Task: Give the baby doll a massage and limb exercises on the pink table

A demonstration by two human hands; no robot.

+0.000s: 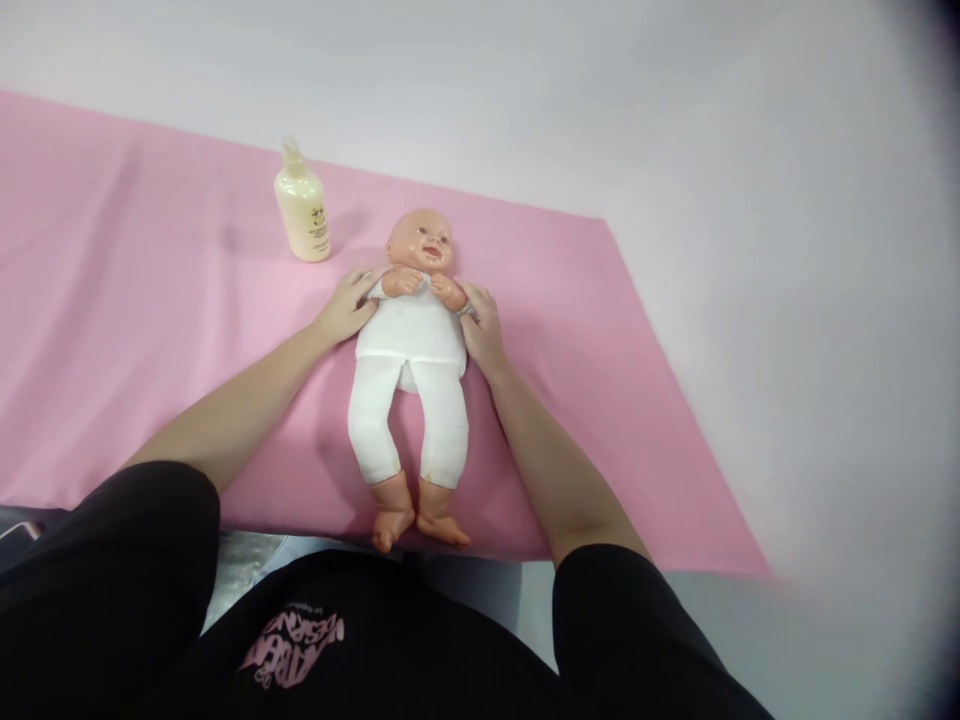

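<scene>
Holding a doll [411, 325] on its back on a pink cloth [600, 420], directly between the left hand [346, 308] and the right hand [486, 325], and touching it with both. Curling the left hand around the bent, sleeved arm at the left edge of the torso, placing the fingers above the sleeve and the thumb below it. Curling the right hand likewise around the opposite arm, nearly level with the left, closing thumb and fingers about the pale sleeve. Being unable to tell the firmness of either grip, or the position of any fingertips tucked beneath.

Resting the doll's small hands [403, 281] on its upper chest, just inside the two larger ones. Pointing the doll's head [420, 238] away from the body, just beyond both hands. Stretching the white-clad legs [446, 420] back toward the body, slightly parted, and ending in bare feet [394, 505] at the near edge of the cloth.

Reaching forward with both bare forearms, passing one on each side of the legs and wearing a black shirt [405, 640] with pink lettering. Having a pale yellow pump bottle [300, 210] standing on the cloth, near the left hand and left of the head, touching neither.
</scene>
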